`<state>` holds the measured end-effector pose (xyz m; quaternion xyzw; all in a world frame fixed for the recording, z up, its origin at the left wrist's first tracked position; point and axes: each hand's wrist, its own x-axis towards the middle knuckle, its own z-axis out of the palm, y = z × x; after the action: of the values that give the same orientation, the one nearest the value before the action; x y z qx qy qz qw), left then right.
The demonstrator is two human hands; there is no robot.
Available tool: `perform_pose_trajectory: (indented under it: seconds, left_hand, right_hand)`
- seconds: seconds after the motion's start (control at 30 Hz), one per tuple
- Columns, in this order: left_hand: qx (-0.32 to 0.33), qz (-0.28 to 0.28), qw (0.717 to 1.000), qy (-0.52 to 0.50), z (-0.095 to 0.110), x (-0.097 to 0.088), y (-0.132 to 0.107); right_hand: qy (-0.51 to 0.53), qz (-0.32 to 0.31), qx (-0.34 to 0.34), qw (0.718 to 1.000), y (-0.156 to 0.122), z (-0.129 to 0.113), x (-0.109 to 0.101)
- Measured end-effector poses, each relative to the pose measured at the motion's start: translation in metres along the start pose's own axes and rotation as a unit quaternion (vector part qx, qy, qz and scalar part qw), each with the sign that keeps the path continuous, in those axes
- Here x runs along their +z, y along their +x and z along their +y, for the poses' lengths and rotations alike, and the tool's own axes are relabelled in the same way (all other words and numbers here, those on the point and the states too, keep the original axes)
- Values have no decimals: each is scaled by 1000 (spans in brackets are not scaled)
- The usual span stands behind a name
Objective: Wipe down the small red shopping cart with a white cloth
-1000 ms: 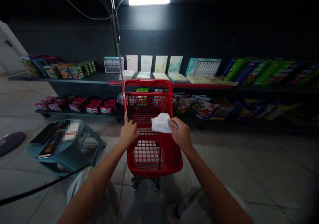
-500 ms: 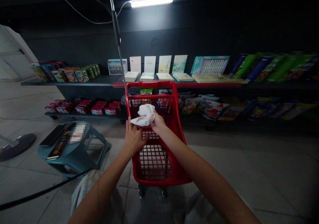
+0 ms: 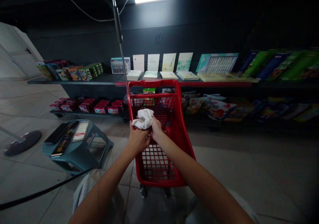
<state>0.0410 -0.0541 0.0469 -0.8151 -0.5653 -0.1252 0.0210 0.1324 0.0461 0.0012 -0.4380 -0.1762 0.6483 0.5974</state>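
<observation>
A small red shopping cart (image 3: 183, 137) stands on the tiled floor in front of me. Over its left rim both my hands meet at a crumpled white cloth (image 3: 144, 118). My left hand (image 3: 138, 140) is closed with its fingers under the cloth, on the cart's left edge. My right hand (image 3: 157, 131) is closed on the cloth from the right side. A metal pole (image 3: 119, 34) rises from the cart's front left corner.
Dark low shelves (image 3: 99, 79) ahead carry boxed goods, notebooks and snack bags. A teal plastic stool (image 3: 79, 147) with a phone and papers on it stands at the left. A black cable (image 3: 37, 194) crosses the floor. A round fan base (image 3: 22, 142) lies far left.
My right hand carried the cloth from the cart's right side across to its left rim, where it now meets my left hand. The view shifted slightly left.
</observation>
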Motion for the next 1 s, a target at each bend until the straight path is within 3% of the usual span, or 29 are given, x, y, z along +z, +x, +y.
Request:
perform_pose_trajectory:
  seconds: [0.23,0.57,0.8,1.0]
  left_hand:
    - [28,5,1000,-9,0,-1,-2]
    - [20,-15,1000,-1,6,-6,-6]
    - [14,-2,1000,-11,4,-1,-6]
    - [10,5,1000,-4,3,0,-6]
  right_hand:
    - [-2,-8,14,1000,1,0,-4]
    - [-37,3,2,999,-5,7,-11]
    - [-28,-51,-32,998,-4,7,-10]
    - [-79,-102,-60,990,-14,-2,-8]
